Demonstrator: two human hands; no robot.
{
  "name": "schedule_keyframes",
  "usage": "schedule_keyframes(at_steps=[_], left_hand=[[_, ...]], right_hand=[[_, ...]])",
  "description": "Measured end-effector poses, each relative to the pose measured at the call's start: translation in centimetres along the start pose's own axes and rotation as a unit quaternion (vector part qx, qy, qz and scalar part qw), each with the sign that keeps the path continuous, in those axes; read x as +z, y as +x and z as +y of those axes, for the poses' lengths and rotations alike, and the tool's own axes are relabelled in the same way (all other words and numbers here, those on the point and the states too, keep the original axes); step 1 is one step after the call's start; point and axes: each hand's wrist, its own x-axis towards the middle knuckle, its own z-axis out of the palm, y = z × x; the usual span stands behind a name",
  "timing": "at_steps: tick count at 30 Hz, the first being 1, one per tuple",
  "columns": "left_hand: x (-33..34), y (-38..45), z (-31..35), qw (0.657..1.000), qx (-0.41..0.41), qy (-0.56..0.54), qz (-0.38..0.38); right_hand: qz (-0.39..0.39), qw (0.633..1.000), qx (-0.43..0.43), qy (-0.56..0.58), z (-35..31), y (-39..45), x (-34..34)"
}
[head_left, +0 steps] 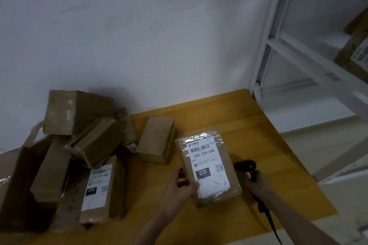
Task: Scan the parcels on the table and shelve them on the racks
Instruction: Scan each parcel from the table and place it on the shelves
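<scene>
A brown parcel point(208, 165) with a white label reading 220-220-C40 lies label-up above the yellow table point(258, 135). My left hand point(179, 189) grips its lower left corner, thumb on the label. Just right of the parcel, my right hand point(256, 182) holds a black barcode scanner point(246, 166) by the handle, its head close to the parcel's right edge. The scanner's cable point(268, 219) runs down along my forearm.
Several brown parcels point(79, 145) are piled at the left of the table, one point(97, 189) showing a label marked 070. A single box point(156, 140) stands behind the held parcel. A white rack point(298, 55) stands at the right with parcels point(356, 49) on a shelf.
</scene>
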Motion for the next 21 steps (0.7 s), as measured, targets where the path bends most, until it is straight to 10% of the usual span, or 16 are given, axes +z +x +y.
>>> schedule_keyframes(at_steps=[11,21], left_hand=[[4.3,0.5,0.1,0.998,-0.001,0.029,-0.057],[21.7,-6.0,4.7,0.988,0.029,0.042,-0.147]], right_hand=[[0.051,0.991,-0.047,-0.117,-0.7,-2.5,-2.8],[0.058,0.925,-0.239,0.291,5.4,-18.4,-20.9]])
